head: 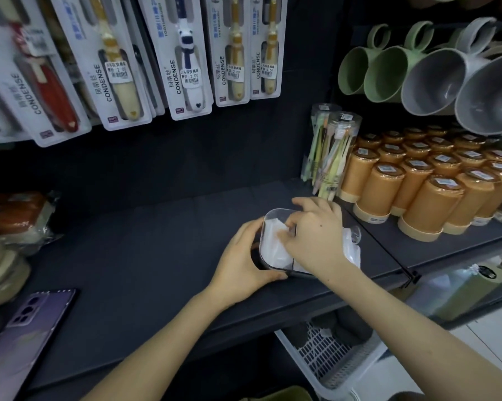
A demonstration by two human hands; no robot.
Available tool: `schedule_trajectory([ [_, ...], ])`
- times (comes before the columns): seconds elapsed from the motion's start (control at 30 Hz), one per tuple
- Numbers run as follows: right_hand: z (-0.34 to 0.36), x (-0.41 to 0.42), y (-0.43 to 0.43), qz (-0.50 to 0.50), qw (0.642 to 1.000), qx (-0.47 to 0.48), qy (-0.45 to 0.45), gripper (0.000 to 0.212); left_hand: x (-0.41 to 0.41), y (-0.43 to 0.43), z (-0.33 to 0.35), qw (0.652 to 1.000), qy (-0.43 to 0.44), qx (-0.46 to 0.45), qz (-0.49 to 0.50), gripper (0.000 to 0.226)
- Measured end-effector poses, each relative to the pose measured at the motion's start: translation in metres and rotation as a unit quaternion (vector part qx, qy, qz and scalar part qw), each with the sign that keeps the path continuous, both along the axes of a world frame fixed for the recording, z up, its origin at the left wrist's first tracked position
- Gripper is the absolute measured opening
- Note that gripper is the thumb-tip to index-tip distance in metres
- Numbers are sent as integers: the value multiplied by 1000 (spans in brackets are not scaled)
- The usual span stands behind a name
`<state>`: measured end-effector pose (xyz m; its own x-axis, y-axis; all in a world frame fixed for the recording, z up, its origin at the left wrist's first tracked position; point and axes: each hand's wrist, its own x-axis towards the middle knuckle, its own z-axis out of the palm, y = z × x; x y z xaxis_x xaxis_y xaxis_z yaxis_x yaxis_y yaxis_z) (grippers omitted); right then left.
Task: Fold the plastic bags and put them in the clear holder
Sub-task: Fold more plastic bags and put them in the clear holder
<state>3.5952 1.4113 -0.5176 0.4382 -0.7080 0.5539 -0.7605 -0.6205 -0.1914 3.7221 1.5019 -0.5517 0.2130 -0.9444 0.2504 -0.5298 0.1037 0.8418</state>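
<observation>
A clear holder (268, 218) with rounded corners lies on the dark shelf (145, 256), a little right of the middle. Folded white plastic bags (273, 250) fill its inside. My left hand (244, 256) grips the holder's left side, fingers curled round its edge and thumb along the front. My right hand (313, 230) reaches over the holder from the right and pinches a white folded bag at its top. More loose white plastic (351, 247) shows just right of my right wrist, partly hidden by it.
Orange lidded cups (417, 186) and clear tubes of toothbrushes (328, 157) stand close on the right behind a thin divider. Packaged toothbrushes (186, 56) hang above, mugs (417, 76) upper right. A purple phone (27, 328) lies front left. A white basket (330, 363) sits below.
</observation>
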Motion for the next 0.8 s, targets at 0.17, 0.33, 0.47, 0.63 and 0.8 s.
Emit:
schedule_trajectory([
  [0.17, 0, -2, 17, -1, 997, -20, 72, 18, -2, 12, -1, 1000, -6, 1, 6, 93],
  [0.33, 21, -23, 33, 69, 994, -55, 63, 32, 0, 19, -3, 1000, -16, -2, 12, 92],
  [0.47, 17, -18, 31, 144, 982, -39, 119, 36, -1, 21, -4, 1000, -19, -9, 6, 94],
  [0.63, 6, -1, 29, 77, 973, 6, 219, 44, -5, 22, -3, 999, -30, -15, 1, 91],
  [0.8, 8, -4, 30, 80, 980, -14, 183, 44, -4, 23, -4, 1000, -13, -10, 6, 91],
])
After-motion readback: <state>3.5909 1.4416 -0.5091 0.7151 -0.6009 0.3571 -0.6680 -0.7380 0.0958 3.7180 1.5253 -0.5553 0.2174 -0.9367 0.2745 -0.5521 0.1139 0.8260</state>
